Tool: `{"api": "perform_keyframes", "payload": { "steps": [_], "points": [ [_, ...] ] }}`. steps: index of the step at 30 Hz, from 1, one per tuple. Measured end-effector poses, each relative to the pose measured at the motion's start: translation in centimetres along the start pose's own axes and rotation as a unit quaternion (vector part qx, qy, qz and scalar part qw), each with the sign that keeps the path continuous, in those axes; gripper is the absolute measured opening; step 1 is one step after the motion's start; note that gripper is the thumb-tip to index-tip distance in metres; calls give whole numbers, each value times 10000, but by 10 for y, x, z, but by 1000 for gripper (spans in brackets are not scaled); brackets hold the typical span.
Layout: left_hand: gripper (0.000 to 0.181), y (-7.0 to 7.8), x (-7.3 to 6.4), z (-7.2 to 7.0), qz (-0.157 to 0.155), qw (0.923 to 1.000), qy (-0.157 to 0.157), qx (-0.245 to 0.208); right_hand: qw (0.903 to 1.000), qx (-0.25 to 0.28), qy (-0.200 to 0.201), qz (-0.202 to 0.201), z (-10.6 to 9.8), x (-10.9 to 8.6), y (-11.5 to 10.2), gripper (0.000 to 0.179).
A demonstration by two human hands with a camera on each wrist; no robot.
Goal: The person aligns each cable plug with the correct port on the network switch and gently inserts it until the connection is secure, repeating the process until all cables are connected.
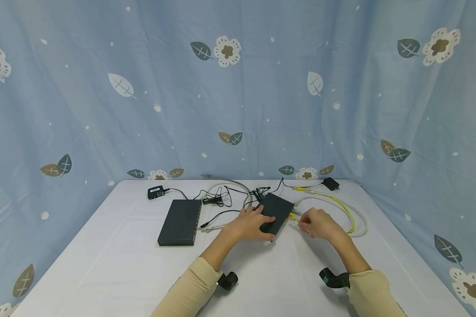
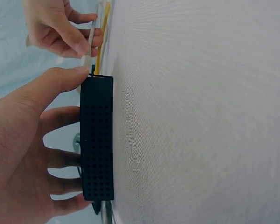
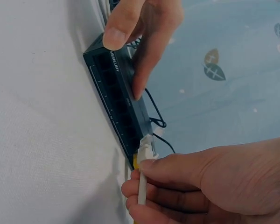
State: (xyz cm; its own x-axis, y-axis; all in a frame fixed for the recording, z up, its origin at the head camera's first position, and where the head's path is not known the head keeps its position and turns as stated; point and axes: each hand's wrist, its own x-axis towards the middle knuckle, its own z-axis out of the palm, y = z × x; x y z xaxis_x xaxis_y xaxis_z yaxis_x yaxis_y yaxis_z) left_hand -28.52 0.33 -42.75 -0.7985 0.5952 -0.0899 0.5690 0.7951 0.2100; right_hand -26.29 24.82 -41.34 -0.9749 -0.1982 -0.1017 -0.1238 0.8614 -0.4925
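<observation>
My left hand [image 1: 247, 224] grips a black network switch [image 1: 275, 213] across its body, thumb at the port-side edge and fingers spread over the top. In the right wrist view the row of ports [image 3: 114, 100] faces me, with a yellow plug [image 3: 136, 161] in a port at the near end. My right hand [image 1: 319, 223] pinches a white Ethernet cable by its clear plug [image 3: 146, 147], between thumb and fingers. That plug is right beside the yellow one, at the end of the port row.
A second black switch [image 1: 180, 222] lies to the left. Power adapters stand at the back left [image 1: 156, 192] and back right [image 1: 331, 184], with bundled black cords [image 1: 214, 199] between. Yellow cable [image 1: 351, 215] and pale cables loop at the right; a grey cable [image 1: 232, 181] curves behind.
</observation>
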Motion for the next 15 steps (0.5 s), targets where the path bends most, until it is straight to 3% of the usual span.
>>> {"api": "perform_keyframes", "payload": {
  "steps": [15],
  "points": [
    [63,1,2,0,-4,10000,38,65,9997,-222,-2,31,6,5,2,10]
  ]
}}
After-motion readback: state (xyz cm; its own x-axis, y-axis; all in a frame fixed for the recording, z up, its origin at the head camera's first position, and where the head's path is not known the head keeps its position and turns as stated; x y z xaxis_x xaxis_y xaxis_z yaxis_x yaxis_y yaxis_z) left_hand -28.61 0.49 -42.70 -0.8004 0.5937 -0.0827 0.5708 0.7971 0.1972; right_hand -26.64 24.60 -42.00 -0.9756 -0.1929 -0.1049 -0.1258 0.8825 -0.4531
